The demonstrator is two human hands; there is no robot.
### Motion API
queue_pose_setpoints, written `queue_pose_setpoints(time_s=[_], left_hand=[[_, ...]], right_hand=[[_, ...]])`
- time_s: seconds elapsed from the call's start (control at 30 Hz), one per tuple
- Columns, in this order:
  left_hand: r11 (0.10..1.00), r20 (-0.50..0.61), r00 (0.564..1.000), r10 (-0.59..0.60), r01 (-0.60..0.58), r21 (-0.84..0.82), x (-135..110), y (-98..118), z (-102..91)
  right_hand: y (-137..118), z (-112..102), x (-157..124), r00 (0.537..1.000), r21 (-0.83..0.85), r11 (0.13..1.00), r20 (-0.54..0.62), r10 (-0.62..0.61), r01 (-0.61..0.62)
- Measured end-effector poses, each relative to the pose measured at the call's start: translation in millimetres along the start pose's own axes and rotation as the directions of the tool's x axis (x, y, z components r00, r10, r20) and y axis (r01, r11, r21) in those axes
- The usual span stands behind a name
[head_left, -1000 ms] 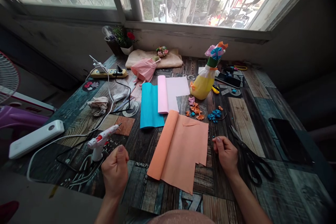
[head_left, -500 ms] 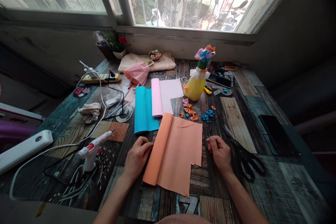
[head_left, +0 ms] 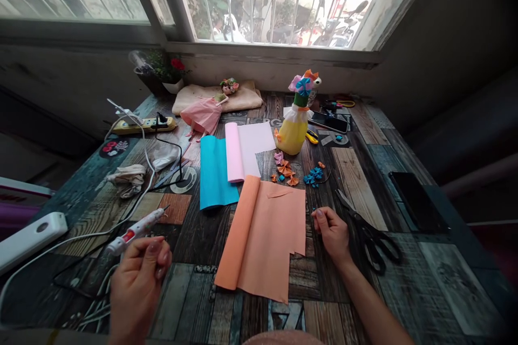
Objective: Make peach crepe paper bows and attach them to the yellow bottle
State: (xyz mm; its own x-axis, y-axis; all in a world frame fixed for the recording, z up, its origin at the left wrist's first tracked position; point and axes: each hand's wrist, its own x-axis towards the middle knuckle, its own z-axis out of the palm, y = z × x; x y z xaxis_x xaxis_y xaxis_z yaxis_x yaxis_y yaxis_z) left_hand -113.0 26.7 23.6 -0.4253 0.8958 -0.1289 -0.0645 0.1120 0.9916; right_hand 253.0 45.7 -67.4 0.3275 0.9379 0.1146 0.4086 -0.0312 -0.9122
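Orange paper (head_left: pixel 269 237) is placed, seemingly for reach, at six o'clock; left hand (head_left: pixel 140 275) (eight) and right hand (head_left: pixel 332 230) (four) are curled, contents unclear.

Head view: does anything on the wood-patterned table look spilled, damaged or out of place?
No spill shows. The partly unrolled orange crepe paper looks irregular: its right edge steps inward lower down, and a loose-looking narrow orange strip lies across its upper part. The fairly straight edges suggest cutting rather than damage.
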Motion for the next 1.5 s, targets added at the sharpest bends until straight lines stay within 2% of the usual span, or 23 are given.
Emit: queue_pose_setpoints(time_s=[0.1, 0.2, 0.3, 0.37, 0.4, 0.43, 0.5, 0.57, 0.6, 0.67, 0.7, 0.73, 0.8, 0.87, 0.9, 0.97, 1.03, 1.13, 1.2, 1.33, 1.5], left_hand=[[0.999, -0.024, 0.999, 0.031, -0.031, 0.018, -3, 11, -1.9], [0.993, 0.006, 0.999, 0.048, -0.049, 0.109, -3, 12, 0.0], [0.983, 0.064, 0.997, 0.049, -0.060, 0.175, -2, 10, 4.5], [0.979, 0.090, 0.995, 0.051, -0.067, 0.193, -2, 11, 7.8], [0.978, 0.099, 0.994, 0.055, -0.073, 0.195, -3, 12, 9.4], [0.978, 0.109, 0.992, 0.057, -0.078, 0.194, -4, 14, 10.9], [0.979, 0.125, 0.990, 0.060, -0.083, 0.187, -7, 19, 13.6], [0.980, 0.137, 0.988, 0.067, -0.091, 0.178, -11, 24, 15.3], [0.980, 0.139, 0.988, 0.073, -0.097, 0.174, -12, 26, 15.9], [0.978, 0.134, 0.987, 0.085, -0.109, 0.176, -13, 29, 16.6], [0.978, 0.129, 0.988, 0.089, -0.112, 0.179, -14, 29, 17.2], [0.977, 0.129, 0.988, 0.086, -0.109, 0.183, -14, 28, 18.4], [0.977, 0.155, 0.986, 0.056, -0.086, 0.194, -15, 25, 24.0], [0.978, 0.231, 0.973, -0.009, -0.040, 0.206, -19, 18, 35.2], [0.978, 0.287, 0.956, -0.053, -0.009, 0.211, -22, 14, 43.1], [0.976, 0.417, 0.898, -0.142, 0.057, 0.208, -31, 5, 62.1], [0.976, 0.539, 0.819, -0.198, 0.114, 0.185, -41, -3, 83.0], [0.972, 0.663, 0.711, -0.235, 0.161, 0.172, -54, -10, 111.7], [0.971, 0.709, 0.663, -0.240, 0.161, 0.178, -58, -12, 127.3], [0.973, 0.743, 0.629, -0.228, 0.122, 0.195, -58, -13, 151.3], [0.979, 0.770, 0.608, -0.196, 0.083, 0.184, -54, -13, 174.9]], right_hand=[[2, 0, 0, 1.000, 0.019, 1.000, -0.011, -0.003, 0.003], [-1, -2, 0, 0.999, 0.032, 0.999, -0.042, 0.006, -0.005], [-26, 0, -1, 0.999, 0.030, 0.999, -0.051, -0.019, 0.020], [-56, 9, -2, 0.995, 0.089, 0.992, 0.052, -0.089, 0.084], [-74, 17, -2, 0.976, 0.150, 0.981, 0.164, -0.144, 0.119], [-91, 28, -3, 0.936, 0.219, 0.964, 0.281, -0.210, 0.151], [-119, 55, -4, 0.804, 0.340, 0.919, 0.479, -0.352, 0.200], [-136, 84, -6, 0.651, 0.414, 0.874, 0.595, -0.471, 0.255], [-140, 96, -7, 0.594, 0.426, 0.858, 0.623, -0.509, 0.287], [-141, 110, -9, 0.540, 0.409, 0.859, 0.668, -0.512, 0.309], [-139, 111, -10, 0.543, 0.395, 0.867, 0.676, -0.498, 0.303], [-137, 107, -10, 0.566, 0.386, 0.880, 0.674, -0.475, 0.278], [-130, 88, -11, 0.654, 0.389, 0.906, 0.643, -0.398, 0.169], [-122, 58, -10, 0.755, 0.415, 0.910, 0.599, -0.265, -0.010], [-118, 42, -10, 0.808, 0.440, 0.893, 0.557, -0.193, -0.090], [-112, 10, -9, 0.908, 0.540, 0.827, 0.410, -0.092, -0.160], [-106, -16, -8, 0.963, 0.638, 0.754, 0.270, -0.026, -0.159], [-103, -42, -6, 0.993, 0.705, 0.701, 0.113, 0.038, -0.107], [-103, -51, -4, 0.992, 0.706, 0.697, 0.101, 0.074, -0.124], [-105, -59, 9, 0.974, 0.689, 0.689, 0.184, 0.135, -0.225], [-102, -68, 34, 0.988, 0.637, 0.756, 0.087, 0.126, -0.153]])
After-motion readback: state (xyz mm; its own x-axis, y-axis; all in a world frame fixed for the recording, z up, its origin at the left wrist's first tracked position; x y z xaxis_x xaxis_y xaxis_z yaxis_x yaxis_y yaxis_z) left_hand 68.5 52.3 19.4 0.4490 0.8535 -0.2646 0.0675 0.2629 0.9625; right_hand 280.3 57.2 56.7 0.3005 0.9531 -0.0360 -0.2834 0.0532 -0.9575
